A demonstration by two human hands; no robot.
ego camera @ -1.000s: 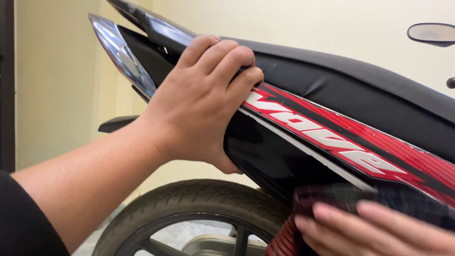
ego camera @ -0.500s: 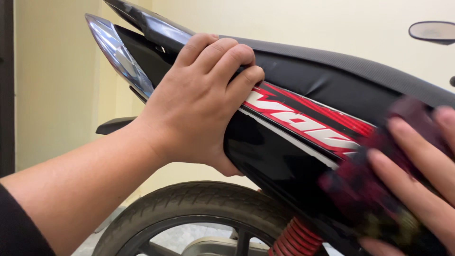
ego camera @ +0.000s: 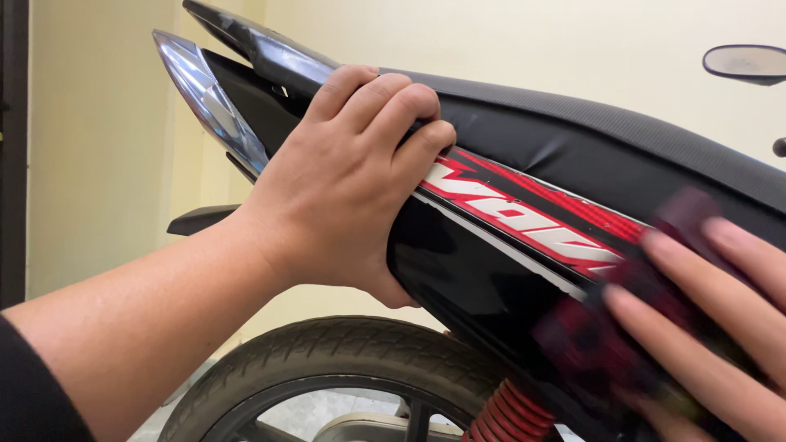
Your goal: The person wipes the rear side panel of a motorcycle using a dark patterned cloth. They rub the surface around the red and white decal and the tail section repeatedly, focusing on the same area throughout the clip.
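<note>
Item: rear section of a black motorcycle, seen from its side against a pale yellow wall point(ego camera: 508, 41). Left hand point(ego camera: 344, 188): clasped over the tail of the bodywork, its fingers point(ego camera: 385, 102) curled over the top edge where the black seat point(ego camera: 589, 139) meets the side panel point(ego camera: 483, 270), thumb tucked under the panel's lower edge; a firm grip on the bodywork itself. Right hand point(ego camera: 704, 319): at the lower right of the view, blurred, fingers stretched out flat and pressing a dark red-and-black cloth point(ego camera: 606, 344) against the glossy side panel; the fingers lie on the cloth rather than closing around it. Cloth: lies on the panel's lower forward part, just below the red stripe point(ego camera: 540, 213) with white lettering, partly covered by the fingers. Tail light point(ego camera: 209, 102): clear silver lens, at the upper rear tip, just behind the left hand. Grab rail point(ego camera: 254, 41): black, above the lens. Rear tyre point(ego camera: 344, 360): black, treaded, under the panel. Shock spring point(ego camera: 512, 413): red coil, beside the tyre at the bottom edge. Rear fender tip point(ego camera: 201, 219): black, behind the left wrist. Mirror point(ego camera: 745, 64): upper right corner, well apart from both hands.
</note>
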